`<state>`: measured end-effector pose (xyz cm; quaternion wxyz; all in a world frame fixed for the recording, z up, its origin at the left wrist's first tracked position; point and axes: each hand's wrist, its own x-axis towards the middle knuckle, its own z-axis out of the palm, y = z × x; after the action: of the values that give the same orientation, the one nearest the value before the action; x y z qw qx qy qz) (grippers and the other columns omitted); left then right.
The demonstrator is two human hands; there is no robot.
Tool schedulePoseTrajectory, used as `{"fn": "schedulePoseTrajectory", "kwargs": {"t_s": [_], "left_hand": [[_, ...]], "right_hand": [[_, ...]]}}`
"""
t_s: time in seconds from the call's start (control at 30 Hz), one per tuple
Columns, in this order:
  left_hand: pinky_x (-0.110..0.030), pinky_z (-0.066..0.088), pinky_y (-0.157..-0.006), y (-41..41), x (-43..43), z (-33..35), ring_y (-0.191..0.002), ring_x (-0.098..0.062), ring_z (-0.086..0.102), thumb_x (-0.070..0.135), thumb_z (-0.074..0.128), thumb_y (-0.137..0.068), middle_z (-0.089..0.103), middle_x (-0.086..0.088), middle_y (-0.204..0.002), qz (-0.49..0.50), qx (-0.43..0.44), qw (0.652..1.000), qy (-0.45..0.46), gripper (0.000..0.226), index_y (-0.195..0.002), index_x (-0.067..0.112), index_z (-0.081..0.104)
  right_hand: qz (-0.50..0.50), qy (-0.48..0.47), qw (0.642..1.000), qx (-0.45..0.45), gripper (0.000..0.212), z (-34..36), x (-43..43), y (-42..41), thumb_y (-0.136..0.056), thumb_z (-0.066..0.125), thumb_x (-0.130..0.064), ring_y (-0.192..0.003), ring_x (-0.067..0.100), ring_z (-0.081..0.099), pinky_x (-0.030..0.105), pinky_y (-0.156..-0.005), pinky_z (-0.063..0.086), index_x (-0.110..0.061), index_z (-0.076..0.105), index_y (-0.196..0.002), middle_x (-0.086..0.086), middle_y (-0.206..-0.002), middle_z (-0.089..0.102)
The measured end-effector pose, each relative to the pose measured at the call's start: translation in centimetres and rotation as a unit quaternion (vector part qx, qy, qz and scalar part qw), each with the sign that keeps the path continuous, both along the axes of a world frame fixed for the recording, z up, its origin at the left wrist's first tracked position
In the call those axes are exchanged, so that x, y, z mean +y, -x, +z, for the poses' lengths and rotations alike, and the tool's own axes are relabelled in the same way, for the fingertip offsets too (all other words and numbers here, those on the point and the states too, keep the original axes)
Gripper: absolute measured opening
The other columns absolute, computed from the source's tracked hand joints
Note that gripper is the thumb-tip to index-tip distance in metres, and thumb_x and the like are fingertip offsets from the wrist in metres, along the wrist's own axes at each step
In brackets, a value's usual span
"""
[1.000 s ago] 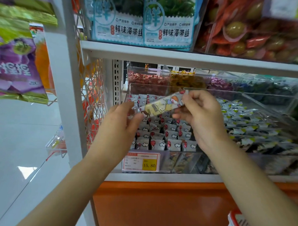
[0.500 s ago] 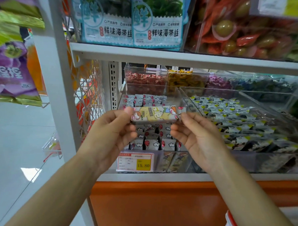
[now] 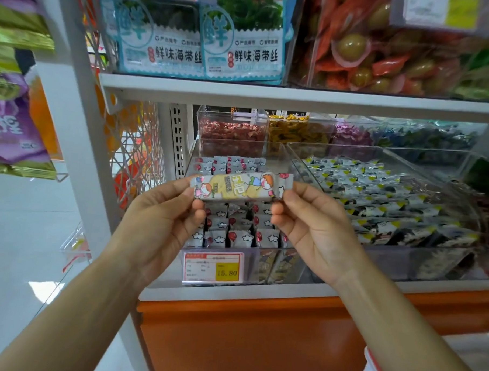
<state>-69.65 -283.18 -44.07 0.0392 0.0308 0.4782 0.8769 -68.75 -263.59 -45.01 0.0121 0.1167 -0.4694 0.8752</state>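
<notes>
A small wrapped snack bar (image 3: 239,186), white and yellow with cartoon children on it, is held level in front of the shelf. My left hand (image 3: 163,224) pinches its left end between thumb and fingers. My right hand (image 3: 311,230) pinches its right end the same way. Behind and below the bar stands a clear plastic bin (image 3: 268,266) full of several small grey packets with red and white marks.
A price tag (image 3: 213,266) reading 15.80 hangs on that bin's front. To the right, another clear bin (image 3: 441,267) holds black, white and yellow packets. More bins sit further back. The white upper shelf (image 3: 297,96) carries seaweed packs. A red basket corner (image 3: 372,370) shows bottom right.
The bar was tilted, its right end higher and further back over the bin. Both hands have brought it down, level and closer to me.
</notes>
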Motion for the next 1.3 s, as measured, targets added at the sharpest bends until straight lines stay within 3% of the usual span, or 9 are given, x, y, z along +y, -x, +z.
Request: {"fn": "schedulePoseTrajectory", "kwargs": {"t_s": [0.13, 0.3, 0.4, 0.5, 0.63, 0.8, 0.93, 1.03, 1.3], "left_hand": [[-0.012, 0.051, -0.054, -0.1, -0.1, 0.0, -0.056, -0.004, 0.058, -0.003, 0.041, -0.093, 0.069, -0.007, -0.079, -0.001, -0.005, 1.0, 0.006, 0.027, -0.109, 0.0, 0.062], [-0.017, 0.054, -0.056, -0.6, 0.0, 0.4, -0.059, -0.007, 0.064, 0.0, 0.05, -0.088, 0.069, -0.004, -0.067, 0.012, 0.009, 0.999, 0.029, 0.031, -0.072, 0.009, 0.074], [-0.018, 0.055, -0.06, -0.7, -0.2, 0.5, -0.065, -0.009, 0.065, 0.009, 0.06, -0.073, 0.069, -0.003, -0.071, -0.003, 0.048, 0.997, 0.059, 0.013, -0.08, 0.009, 0.071], [-0.017, 0.054, -0.061, -0.7, -0.3, 0.4, -0.069, -0.009, 0.066, 0.007, 0.06, -0.076, 0.067, -0.007, -0.082, 0.027, 0.095, 0.981, 0.165, 0.026, -0.101, 0.01, 0.067], [-0.017, 0.053, -0.057, -1.1, 0.0, 0.7, -0.06, -0.009, 0.065, 0.003, 0.061, -0.083, 0.063, -0.007, -0.076, 0.099, 0.163, 0.918, 0.347, 0.035, -0.114, 0.02, 0.062], [-0.016, 0.054, -0.063, -1.3, 0.2, 0.8, -0.066, -0.012, 0.068, -0.002, 0.059, -0.085, 0.06, -0.025, -0.085, 0.069, 0.177, 0.914, 0.36, 0.04, -0.121, 0.015, 0.058], [-0.024, 0.057, -0.077, -1.2, 0.0, 0.7, -0.08, -0.012, 0.07, 0.018, 0.065, -0.081, 0.061, -0.016, -0.09, 0.037, 0.164, 0.921, 0.351, 0.041, -0.121, 0.022, 0.06], [-0.026, 0.056, -0.079, -1.2, -0.1, 0.7, -0.08, -0.01, 0.07, 0.034, 0.062, -0.074, 0.061, -0.015, -0.084, 0.044, 0.176, 0.908, 0.378, 0.047, -0.12, 0.027, 0.06], [-0.03, 0.058, -0.074, -1.3, -0.3, 0.7, -0.083, -0.017, 0.069, 0.037, 0.068, -0.064, 0.062, -0.005, -0.097, 0.013, 0.199, 0.892, 0.404, 0.039, -0.103, 0.032, 0.066]], "right_hand": [[-0.003, 0.004, 1.0, 0.011, 0.019, 0.0, 0.1, 0.1, -0.072, 0.055, -0.003, -0.061, 0.014, 0.067, 0.02, -0.056, 0.055, 0.0, 0.057, -0.09, 0.006, -0.066, 0.067], [-0.026, -0.008, 0.999, 0.021, 0.025, -0.2, 0.2, 0.3, -0.07, 0.057, 0.001, -0.065, 0.017, 0.068, 0.023, -0.059, 0.056, 0.001, 0.056, -0.095, 0.01, -0.074, 0.065], [-0.029, -0.013, 0.999, 0.031, 0.027, -0.1, 0.3, 0.3, -0.07, 0.058, -0.001, -0.068, 0.018, 0.068, 0.024, -0.061, 0.056, -0.002, 0.058, -0.096, 0.007, -0.074, 0.068], [-0.032, -0.011, 0.999, 0.033, 0.016, 0.0, 0.4, 0.4, -0.074, 0.061, -0.017, -0.067, 0.018, 0.067, 0.027, -0.062, 0.056, -0.008, 0.058, -0.086, 0.002, -0.067, 0.067], [-0.077, -0.09, 0.992, 0.054, 0.027, -0.4, 0.4, 0.4, -0.074, 0.063, -0.034, -0.064, 0.016, 0.066, 0.03, -0.058, 0.056, -0.009, 0.055, -0.083, 0.0, -0.07, 0.062], [-0.14, -0.194, 0.967, 0.092, 0.02, -1.0, 0.6, 0.6, -0.079, 0.067, -0.022, -0.062, 0.014, 0.066, 0.039, -0.069, 0.058, -0.009, 0.052, -0.082, -0.01, -0.068, 0.061], [-0.136, -0.2, 0.966, 0.095, 0.019, -1.1, 0.6, 0.8, -0.086, 0.058, 0.005, -0.088, 0.019, 0.068, 0.028, -0.072, 0.057, -0.012, 0.057, -0.093, 0.002, -0.101, 0.066], [-0.14, -0.265, 0.947, 0.116, 0.029, -1.1, 0.6, 0.6, -0.085, 0.06, 0.001, -0.101, 0.015, 0.065, 0.027, -0.078, 0.055, -0.021, 0.065, -0.104, -0.002, -0.108, 0.066], [-0.186, -0.308, 0.925, 0.118, 0.011, -0.8, 0.4, 0.3, -0.084, 0.066, -0.017, -0.083, 0.015, 0.067, 0.034, -0.073, 0.056, -0.025, 0.073, -0.082, -0.003, -0.083, 0.072]]}}
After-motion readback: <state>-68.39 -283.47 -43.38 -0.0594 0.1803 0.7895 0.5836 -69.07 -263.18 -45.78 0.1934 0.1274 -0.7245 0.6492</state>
